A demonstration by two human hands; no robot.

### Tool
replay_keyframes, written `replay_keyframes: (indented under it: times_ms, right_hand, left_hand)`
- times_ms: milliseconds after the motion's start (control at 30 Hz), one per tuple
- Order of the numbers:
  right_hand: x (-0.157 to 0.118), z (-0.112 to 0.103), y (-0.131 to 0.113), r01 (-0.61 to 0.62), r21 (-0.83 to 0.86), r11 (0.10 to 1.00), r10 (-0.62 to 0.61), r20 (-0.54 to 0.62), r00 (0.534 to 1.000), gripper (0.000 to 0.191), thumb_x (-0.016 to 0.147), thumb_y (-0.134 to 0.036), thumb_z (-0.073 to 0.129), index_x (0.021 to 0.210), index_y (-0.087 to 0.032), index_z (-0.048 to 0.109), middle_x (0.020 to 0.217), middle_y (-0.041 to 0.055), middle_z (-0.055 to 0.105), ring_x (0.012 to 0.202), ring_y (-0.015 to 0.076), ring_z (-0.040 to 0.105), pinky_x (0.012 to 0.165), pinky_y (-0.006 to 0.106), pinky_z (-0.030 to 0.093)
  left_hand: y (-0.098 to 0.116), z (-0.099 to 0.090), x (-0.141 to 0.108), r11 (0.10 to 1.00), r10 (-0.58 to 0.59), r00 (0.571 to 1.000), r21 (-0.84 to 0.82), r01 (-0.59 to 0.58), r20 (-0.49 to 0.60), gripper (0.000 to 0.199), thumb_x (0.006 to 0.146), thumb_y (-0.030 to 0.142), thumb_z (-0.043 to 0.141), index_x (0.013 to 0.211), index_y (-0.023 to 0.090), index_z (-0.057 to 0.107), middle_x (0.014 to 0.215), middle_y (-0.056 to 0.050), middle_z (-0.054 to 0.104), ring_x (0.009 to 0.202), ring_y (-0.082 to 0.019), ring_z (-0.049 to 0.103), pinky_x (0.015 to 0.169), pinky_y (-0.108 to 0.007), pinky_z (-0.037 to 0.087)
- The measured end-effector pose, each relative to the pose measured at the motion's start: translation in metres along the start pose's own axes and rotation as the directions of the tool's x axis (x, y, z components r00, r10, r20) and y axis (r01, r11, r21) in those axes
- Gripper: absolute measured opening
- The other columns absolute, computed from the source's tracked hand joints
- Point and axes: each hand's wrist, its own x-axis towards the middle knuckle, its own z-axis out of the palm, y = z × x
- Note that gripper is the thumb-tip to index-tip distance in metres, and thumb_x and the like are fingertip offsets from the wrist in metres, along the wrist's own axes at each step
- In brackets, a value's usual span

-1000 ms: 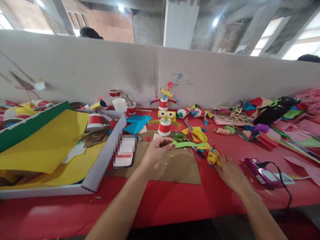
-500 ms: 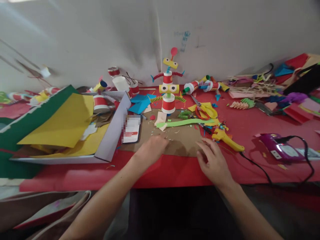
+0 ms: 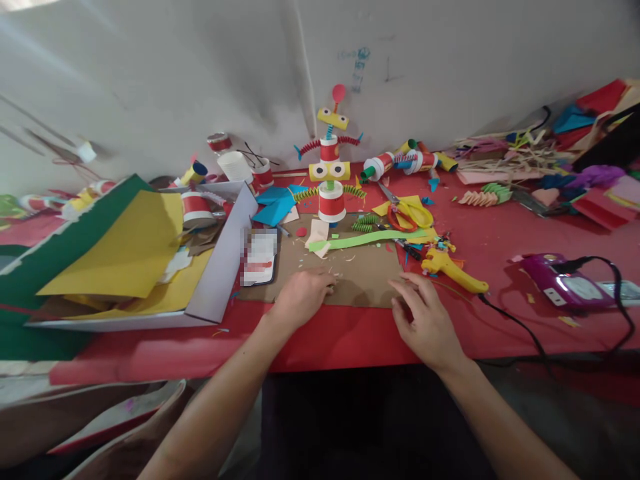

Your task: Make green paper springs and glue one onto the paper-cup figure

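I seem between steps; lifting the strip (image 3: 370,241), one, mid-frame on the board (image 3: 363,280), would call for a light pinch. My left hand (image 3: 306,293) curls, contents hidden; my right hand (image 3: 423,321) is loose, empty. Upper centre: two upright figures (image 3: 331,202); right of centre: one glue gun (image 3: 454,269).

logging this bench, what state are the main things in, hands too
left hand: fingers curled, contents hidden
right hand: open
cardboard: flat
green strip: stretched out
scissors: lying down
yellow glue gun: lying, cord attached
phone: face up, screen lit
box: open
front cup figure: upright
purple unit: cord plugged in
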Motion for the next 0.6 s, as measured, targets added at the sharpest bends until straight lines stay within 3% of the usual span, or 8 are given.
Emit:
replay_keyframes:
  times_ms: [167, 333, 433, 600]
  right_hand:
    - [-0.001, 0.000, 0.000, -0.001, -0.015, 1.000, 0.001, 0.008, 1.000, 0.031, 0.084, -0.016, 0.048, 0.114, -0.016, 0.055, 0.120, 0.0138, 0.048, 0.101, 0.0216, 0.054, 0.088, 0.037, 0.049]
    - [0.000, -0.001, -0.001, 0.021, -0.018, 1.000, -0.021, 0.013, 1.000, 0.030, 0.085, -0.017, 0.048, 0.114, -0.016, 0.055, 0.119, 0.0138, 0.048, 0.101, 0.0221, 0.055, 0.088, 0.039, 0.049]
    - [-0.001, -0.001, -0.001, 0.022, -0.029, 0.999, -0.022, 0.019, 1.000, 0.030, 0.085, -0.018, 0.048, 0.114, -0.016, 0.055, 0.119, 0.0137, 0.049, 0.101, 0.0222, 0.054, 0.087, 0.039, 0.049]
    - [-0.001, 0.001, -0.001, 0.022, -0.031, 0.999, -0.021, 0.033, 0.999, 0.030, 0.085, -0.018, 0.048, 0.114, -0.016, 0.055, 0.120, 0.0140, 0.048, 0.100, 0.0218, 0.055, 0.087, 0.038, 0.049]
  left_hand:
    - [-0.006, 0.008, -0.001, 0.998, -0.002, 0.999, -0.061, -0.001, -0.054, 0.014, 0.079, 0.015, 0.056, 0.077, 0.021, 0.069, 0.079, 0.000, 0.071, 0.075, -0.016, 0.064, 0.071, -0.027, 0.048]
    - [-0.011, 0.016, -0.007, 0.988, 0.111, 0.982, -0.093, -0.126, -0.152, 0.019, 0.082, 0.015, 0.053, 0.073, 0.021, 0.069, 0.082, 0.001, 0.072, 0.080, -0.014, 0.064, 0.077, -0.027, 0.048]
    - [-0.008, 0.015, -0.015, 0.981, 0.192, 0.963, 0.023, -0.192, -0.191, 0.014, 0.083, 0.023, 0.057, 0.083, 0.020, 0.070, 0.088, -0.001, 0.073, 0.087, -0.017, 0.062, 0.082, -0.033, 0.045]
    - [0.008, 0.010, -0.026, 0.969, 0.204, 0.961, 0.177, -0.171, -0.189, 0.031, 0.085, 0.039, 0.052, 0.100, 0.015, 0.066, 0.098, -0.007, 0.071, 0.100, -0.022, 0.058, 0.086, -0.040, 0.039]
